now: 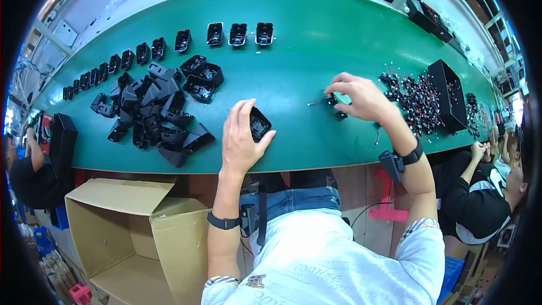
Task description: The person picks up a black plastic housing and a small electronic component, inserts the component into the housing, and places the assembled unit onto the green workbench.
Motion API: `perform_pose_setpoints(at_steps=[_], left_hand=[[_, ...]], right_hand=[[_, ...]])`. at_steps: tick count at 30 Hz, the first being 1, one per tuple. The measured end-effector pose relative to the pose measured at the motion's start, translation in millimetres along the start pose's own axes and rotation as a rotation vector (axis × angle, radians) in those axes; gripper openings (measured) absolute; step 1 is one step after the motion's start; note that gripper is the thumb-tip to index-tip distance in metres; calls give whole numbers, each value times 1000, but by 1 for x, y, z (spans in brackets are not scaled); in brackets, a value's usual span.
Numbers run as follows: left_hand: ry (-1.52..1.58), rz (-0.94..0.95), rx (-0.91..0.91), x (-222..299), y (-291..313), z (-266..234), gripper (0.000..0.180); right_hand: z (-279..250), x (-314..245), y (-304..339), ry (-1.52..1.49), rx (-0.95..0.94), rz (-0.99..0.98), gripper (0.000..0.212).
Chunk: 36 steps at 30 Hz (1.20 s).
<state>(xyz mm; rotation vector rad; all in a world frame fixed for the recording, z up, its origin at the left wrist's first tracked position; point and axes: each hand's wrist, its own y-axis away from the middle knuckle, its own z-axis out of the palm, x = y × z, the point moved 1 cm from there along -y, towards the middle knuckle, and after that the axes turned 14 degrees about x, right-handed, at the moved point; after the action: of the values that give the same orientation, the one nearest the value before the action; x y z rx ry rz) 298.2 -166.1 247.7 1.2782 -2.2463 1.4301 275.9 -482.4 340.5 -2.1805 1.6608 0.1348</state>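
My left hand (241, 138) is curled round the left side of an open black plastic housing (260, 125) that rests on the green table, its thumb at the near edge. Further right, my right hand (363, 99) bends its fingers and thumb over a small black wired part (335, 105) on the tabletop; the fingers partly cover it. Beyond that hand lies a heap of similar small black parts with thin wires (411, 100). Left of my left hand is a jumbled pile of black housings (152, 99).
A curved row of black housings, some with wires inside (238, 34), stands along the table's (305, 39) far side. A black bin (442, 93) lies tipped beside the wired heap. Below the table's left side is an open cardboard box (124, 237). A co-worker (477, 192) sits at the right.
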Motion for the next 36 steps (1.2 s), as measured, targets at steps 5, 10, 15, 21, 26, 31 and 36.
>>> perform_pose_setpoints(at_steps=[5,10,15,21,26,31,36], left_hand=[[23,-47,25,3,-1,1,82],[27,-70,31,3,2,3,77],[18,-59,46,5,1,2,79],[158,-166,-30,7,2,-7,82],[794,-626,-70,10,7,1,86],[682,-428,-177,39,2,-16,88],[490,-263,-215,73,-2,-28,94]], right_hand=[[27,19,-10,-31,34,6,13],[39,7,-18,-210,214,118,9],[44,14,-24,-129,470,-9,13],[36,-31,0,-719,409,259,19],[45,-72,31,-1145,333,284,21],[58,-95,49,-1366,282,387,17],[58,-104,65,-1314,409,360,17]])
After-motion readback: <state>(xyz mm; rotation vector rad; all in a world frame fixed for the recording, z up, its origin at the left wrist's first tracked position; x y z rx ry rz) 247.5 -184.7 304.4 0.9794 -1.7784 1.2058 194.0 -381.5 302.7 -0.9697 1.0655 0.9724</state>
